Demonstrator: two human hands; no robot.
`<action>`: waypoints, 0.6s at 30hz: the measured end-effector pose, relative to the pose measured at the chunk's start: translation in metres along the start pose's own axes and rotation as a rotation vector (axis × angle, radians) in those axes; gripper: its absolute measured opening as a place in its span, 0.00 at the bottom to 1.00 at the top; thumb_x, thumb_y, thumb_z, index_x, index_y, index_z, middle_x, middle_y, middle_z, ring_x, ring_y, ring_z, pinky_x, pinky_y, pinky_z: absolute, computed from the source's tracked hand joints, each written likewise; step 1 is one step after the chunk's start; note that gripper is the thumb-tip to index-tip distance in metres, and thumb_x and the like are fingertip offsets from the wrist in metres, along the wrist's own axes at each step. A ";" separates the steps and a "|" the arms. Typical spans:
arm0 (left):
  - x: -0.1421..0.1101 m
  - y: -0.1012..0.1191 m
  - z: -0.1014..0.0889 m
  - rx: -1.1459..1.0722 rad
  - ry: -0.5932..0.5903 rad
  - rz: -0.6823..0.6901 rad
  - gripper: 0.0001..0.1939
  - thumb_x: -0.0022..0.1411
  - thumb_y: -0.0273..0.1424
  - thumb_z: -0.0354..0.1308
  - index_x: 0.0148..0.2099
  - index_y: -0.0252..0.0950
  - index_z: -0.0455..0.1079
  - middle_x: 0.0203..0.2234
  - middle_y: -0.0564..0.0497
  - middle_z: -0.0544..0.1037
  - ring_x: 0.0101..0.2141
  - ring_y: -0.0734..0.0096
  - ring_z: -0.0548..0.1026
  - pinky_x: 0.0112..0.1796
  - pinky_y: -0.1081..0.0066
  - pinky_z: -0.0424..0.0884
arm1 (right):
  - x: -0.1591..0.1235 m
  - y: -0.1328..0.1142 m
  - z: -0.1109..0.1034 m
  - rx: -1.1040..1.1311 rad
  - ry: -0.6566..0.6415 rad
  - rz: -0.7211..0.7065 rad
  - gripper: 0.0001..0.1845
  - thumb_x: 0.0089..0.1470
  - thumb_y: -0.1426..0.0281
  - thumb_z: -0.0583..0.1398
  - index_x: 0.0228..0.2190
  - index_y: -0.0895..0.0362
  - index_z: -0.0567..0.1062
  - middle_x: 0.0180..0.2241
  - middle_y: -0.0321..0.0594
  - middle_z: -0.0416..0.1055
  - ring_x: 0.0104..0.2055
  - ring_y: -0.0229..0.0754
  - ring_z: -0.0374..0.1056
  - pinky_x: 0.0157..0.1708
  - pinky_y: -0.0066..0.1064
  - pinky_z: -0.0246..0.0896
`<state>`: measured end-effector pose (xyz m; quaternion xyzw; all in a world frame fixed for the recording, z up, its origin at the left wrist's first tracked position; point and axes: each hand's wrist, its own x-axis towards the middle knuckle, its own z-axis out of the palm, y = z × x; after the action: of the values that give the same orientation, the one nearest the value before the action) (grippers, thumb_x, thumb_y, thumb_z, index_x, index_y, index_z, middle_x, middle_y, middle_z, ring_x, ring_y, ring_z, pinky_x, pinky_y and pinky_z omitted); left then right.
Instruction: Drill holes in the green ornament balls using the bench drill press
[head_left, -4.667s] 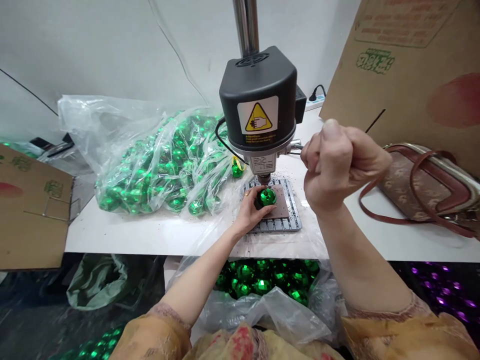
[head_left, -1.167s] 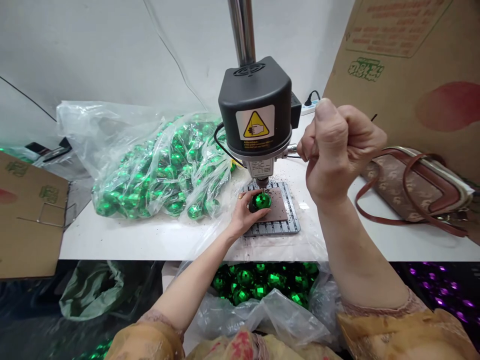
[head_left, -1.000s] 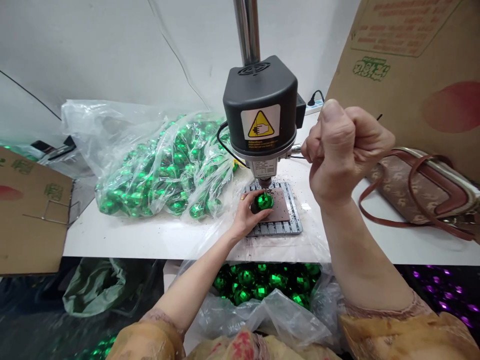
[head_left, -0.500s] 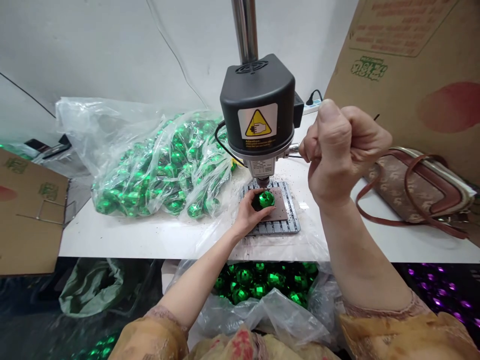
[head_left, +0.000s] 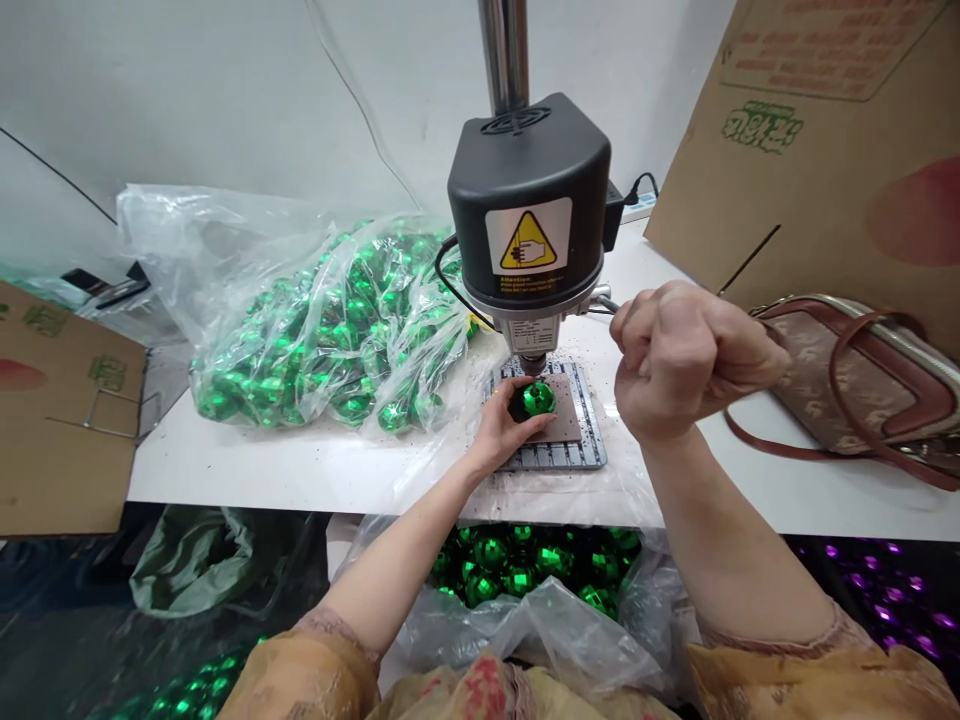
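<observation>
The left hand (head_left: 496,428) pinches a shiny green ball (head_left: 539,399) under the black drill (head_left: 529,160); the right hand (head_left: 671,365) – clenched, seemingly round the handle (head_left: 609,302) – just dipped, with the ball underneath.

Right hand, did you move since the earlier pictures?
Yes. The right hand has moved down: it sits lower in the view, against the black plug.

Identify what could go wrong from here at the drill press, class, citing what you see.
The left hand grips the green ball right under the chuck, so its fingers might be struck. The ball is round and seems held only by hand on the pink board, so it could roll. The loose plastic sheet beside the base might snag.
</observation>
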<state>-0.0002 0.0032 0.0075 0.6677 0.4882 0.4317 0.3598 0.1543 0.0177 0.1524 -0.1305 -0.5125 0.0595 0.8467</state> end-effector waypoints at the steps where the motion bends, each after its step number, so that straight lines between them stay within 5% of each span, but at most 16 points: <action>1: 0.000 0.000 0.000 0.003 0.003 -0.002 0.30 0.53 0.41 0.72 0.55 0.37 0.68 0.47 0.45 0.77 0.47 0.56 0.75 0.50 0.57 0.72 | -0.001 0.001 -0.001 0.006 -0.001 -0.009 0.28 0.56 0.71 0.59 0.17 0.57 0.44 0.15 0.30 0.43 0.16 0.29 0.41 0.17 0.31 0.37; 7: -0.001 0.003 0.000 -0.010 0.010 0.005 0.30 0.53 0.41 0.72 0.54 0.37 0.68 0.48 0.44 0.76 0.49 0.55 0.75 0.52 0.57 0.71 | -0.007 0.003 -0.006 0.056 -0.022 -0.102 0.29 0.53 0.76 0.59 0.18 0.57 0.42 0.14 0.29 0.42 0.15 0.28 0.42 0.16 0.29 0.40; 18: -0.001 0.001 0.000 0.011 0.011 0.016 0.29 0.53 0.41 0.72 0.54 0.38 0.68 0.48 0.46 0.76 0.49 0.57 0.75 0.51 0.58 0.71 | -0.018 0.008 -0.018 -0.010 -0.072 -0.153 0.28 0.52 0.72 0.59 0.16 0.56 0.44 0.12 0.29 0.44 0.13 0.29 0.43 0.13 0.29 0.48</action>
<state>0.0000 0.0015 0.0082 0.6711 0.4871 0.4359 0.3499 0.1619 0.0184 0.1265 -0.0927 -0.5513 -0.0032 0.8291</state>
